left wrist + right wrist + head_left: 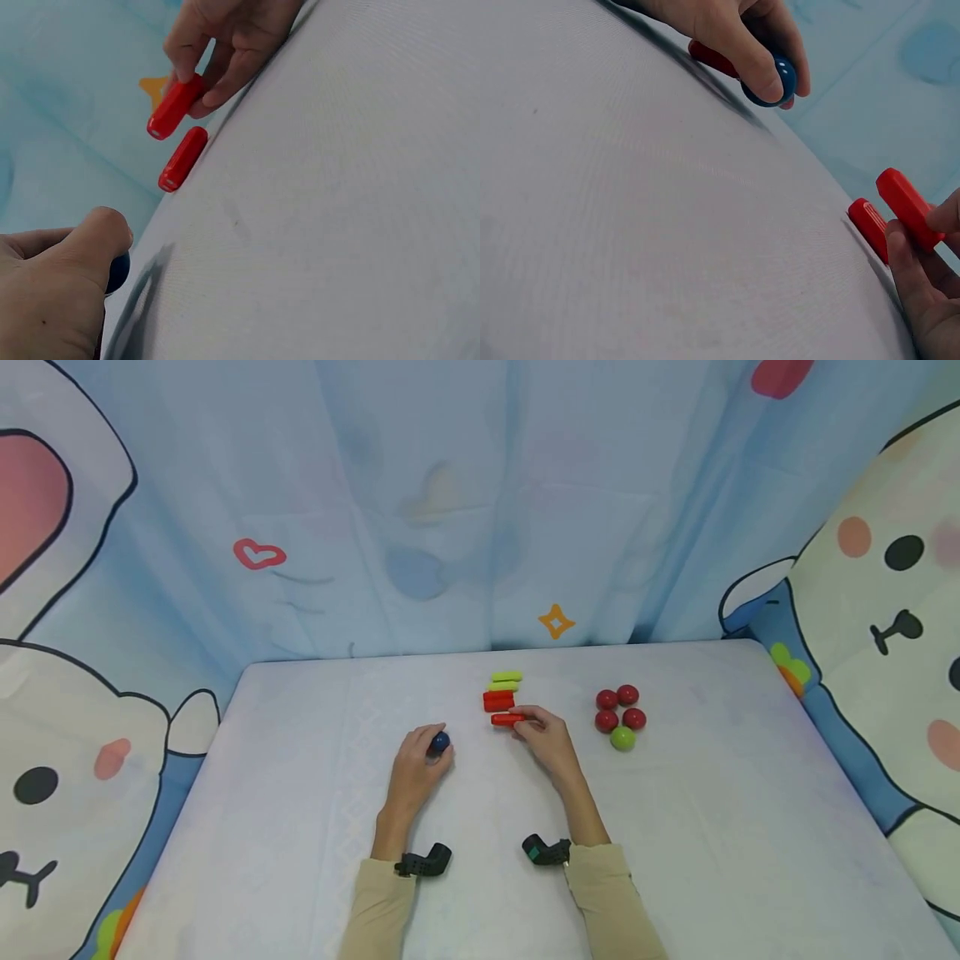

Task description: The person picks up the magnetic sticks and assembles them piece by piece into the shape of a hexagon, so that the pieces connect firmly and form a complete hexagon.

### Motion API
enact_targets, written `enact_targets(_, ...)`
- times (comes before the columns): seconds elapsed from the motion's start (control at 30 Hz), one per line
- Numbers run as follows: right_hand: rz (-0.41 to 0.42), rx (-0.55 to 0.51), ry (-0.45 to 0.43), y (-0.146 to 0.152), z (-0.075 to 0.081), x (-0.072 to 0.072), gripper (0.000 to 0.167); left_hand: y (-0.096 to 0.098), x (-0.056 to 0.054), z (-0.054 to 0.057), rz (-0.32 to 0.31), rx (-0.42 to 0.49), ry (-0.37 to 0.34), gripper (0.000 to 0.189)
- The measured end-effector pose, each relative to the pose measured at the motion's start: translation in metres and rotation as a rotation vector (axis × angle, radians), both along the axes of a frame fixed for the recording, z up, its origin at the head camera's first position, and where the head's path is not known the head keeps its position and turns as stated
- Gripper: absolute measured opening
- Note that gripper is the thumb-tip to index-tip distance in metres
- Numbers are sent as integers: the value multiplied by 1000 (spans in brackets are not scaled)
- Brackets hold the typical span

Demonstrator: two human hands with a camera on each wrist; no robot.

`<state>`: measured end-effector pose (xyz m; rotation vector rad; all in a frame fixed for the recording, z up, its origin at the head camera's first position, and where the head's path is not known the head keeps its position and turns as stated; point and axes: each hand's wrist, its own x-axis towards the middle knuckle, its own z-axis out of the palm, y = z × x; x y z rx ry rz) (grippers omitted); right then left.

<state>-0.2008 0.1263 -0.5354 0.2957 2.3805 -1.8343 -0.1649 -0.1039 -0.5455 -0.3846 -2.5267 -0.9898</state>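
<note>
My left hand (417,768) grips a dark blue ball (440,742) between thumb and fingers. In the right wrist view a red piece (713,58) shows behind that hand; whether the hand holds it is unclear. To its right, my right hand (551,743) pinches a short red rod (175,107) by one end, just above the table. Past this rod lie more red rods (498,701), side by side. Beyond them, two yellow-green rods (506,677) continue the column toward the back.
Several red balls (607,721) sit in a cluster right of my right hand, with one green ball (622,738) at its near side. A white cloth covers the table (712,827). Behind it hangs a blue printed curtain (450,527).
</note>
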Motion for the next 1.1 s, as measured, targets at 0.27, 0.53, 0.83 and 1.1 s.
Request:
enact_targets(0.27, 30, -139, 16, -4, 4, 5, 27, 2, 1, 3, -20, 22, -23, 42)
enact_targets(0.53, 154, -69, 30, -12, 8, 13, 29, 2, -1, 0, -47, 30, -60, 43)
enact_targets(0.83, 215, -62, 88, -16, 8, 16, 29, 1, -1, -1, -62, 39, -65, 43)
enact_targets(1.1, 251, -77, 88, -20, 5, 16, 31, 1, -1, 0, -66, 47, -79, 42)
